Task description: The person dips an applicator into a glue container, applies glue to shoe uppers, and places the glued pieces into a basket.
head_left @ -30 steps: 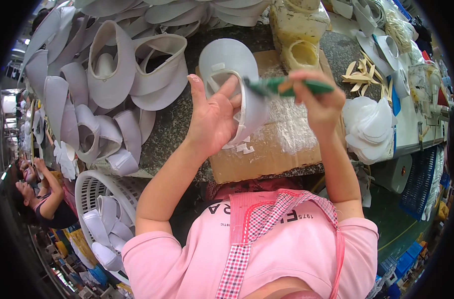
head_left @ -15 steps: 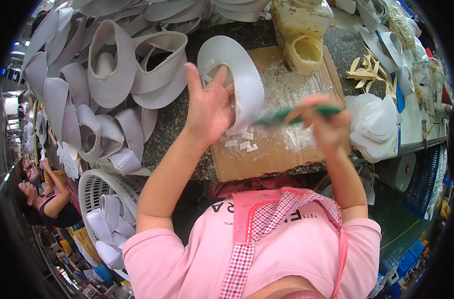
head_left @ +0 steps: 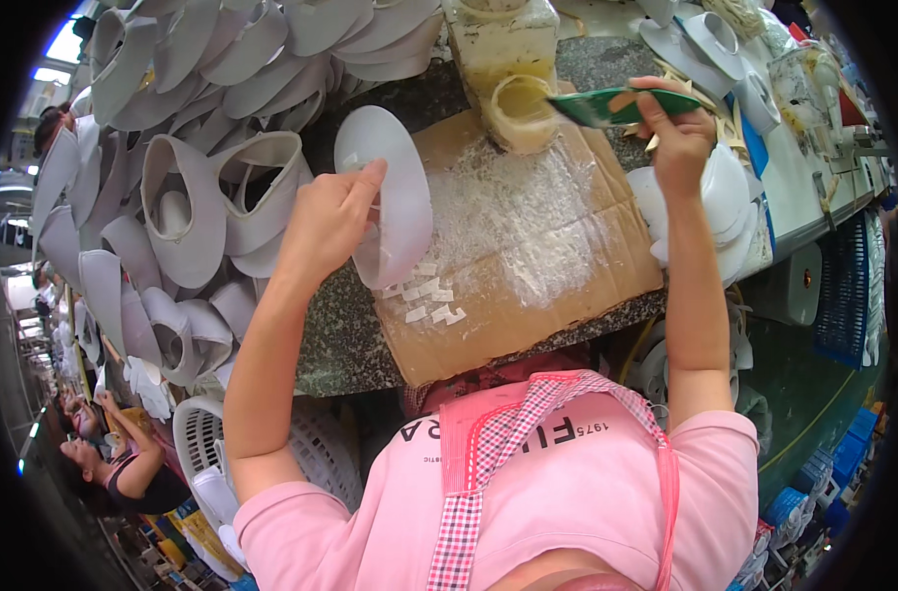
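My left hand (head_left: 332, 219) grips a white slipper-shaped piece (head_left: 405, 202) by the edge of its opening, with the thumb pressed on top. The piece is tilted over the left side of a cardboard sheet (head_left: 567, 300). My right hand (head_left: 680, 143) is closed around a green-handled brush (head_left: 606, 106). The brush's tip points left and is at the mouth of a yellowed pot (head_left: 524, 138) crusted with glue-like residue. Whether the tip touches the rim I cannot tell. Several small white tabs (head_left: 432, 292) lie on the cardboard beside the held piece.
More white pieces (head_left: 183, 217) are heaped at the left and back. Thin white sheets (head_left: 730, 202) are stacked on the right, beside pale slivers. A white basket (head_left: 200, 433) stands lower left. At the far left another person (head_left: 133, 473) works.
My right hand has carried the brush from beside the held piece up and right to the pot. My left hand has turned the piece, its fingers no longer spread. The whole view has shifted.
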Motion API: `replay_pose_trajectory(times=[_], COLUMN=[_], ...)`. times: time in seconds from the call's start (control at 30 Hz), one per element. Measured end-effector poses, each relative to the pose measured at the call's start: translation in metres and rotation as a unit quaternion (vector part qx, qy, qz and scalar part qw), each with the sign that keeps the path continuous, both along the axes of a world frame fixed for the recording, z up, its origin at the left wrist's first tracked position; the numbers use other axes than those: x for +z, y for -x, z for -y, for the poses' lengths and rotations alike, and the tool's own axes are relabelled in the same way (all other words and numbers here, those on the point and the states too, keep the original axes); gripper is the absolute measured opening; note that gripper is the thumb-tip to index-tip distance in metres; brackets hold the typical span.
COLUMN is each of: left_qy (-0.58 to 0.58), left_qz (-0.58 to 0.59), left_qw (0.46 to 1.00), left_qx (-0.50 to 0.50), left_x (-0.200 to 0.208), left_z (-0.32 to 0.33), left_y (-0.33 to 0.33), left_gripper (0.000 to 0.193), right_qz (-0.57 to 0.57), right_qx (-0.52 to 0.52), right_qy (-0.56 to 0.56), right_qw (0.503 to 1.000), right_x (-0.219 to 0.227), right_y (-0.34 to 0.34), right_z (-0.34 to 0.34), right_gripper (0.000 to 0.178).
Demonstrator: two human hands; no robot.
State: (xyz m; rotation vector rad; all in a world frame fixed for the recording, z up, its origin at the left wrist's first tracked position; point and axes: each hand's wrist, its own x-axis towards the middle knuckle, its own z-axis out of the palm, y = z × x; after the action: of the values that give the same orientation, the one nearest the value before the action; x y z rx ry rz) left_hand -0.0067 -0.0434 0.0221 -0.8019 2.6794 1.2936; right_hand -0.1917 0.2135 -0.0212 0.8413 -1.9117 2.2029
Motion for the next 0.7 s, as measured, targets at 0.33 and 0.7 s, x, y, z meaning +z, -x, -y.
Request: replay_pose_trajectory(times=[0.33, 0.7], left_qy=[-0.063, 0.299], left_qz=[-0.083, -0.047], left_qw=[0.985, 0.875], left_qx=[-0.138, -0.377], left_x=[-0.003, 0.0], left_z=[0.017, -0.026], left_y=[-0.019, -0.013], left_gripper=[0.043, 0.023], right_qz=[0.097, 0.154], right_qx=[0.079, 0.098], right_qy=[0.072, 0.166], right_qw=[0.99, 0.969], right_x=[-0.014, -0.012], right_y=[-0.033, -0.062], right_z=[-0.002, -0.008], right_gripper=[0.014, 0.016])
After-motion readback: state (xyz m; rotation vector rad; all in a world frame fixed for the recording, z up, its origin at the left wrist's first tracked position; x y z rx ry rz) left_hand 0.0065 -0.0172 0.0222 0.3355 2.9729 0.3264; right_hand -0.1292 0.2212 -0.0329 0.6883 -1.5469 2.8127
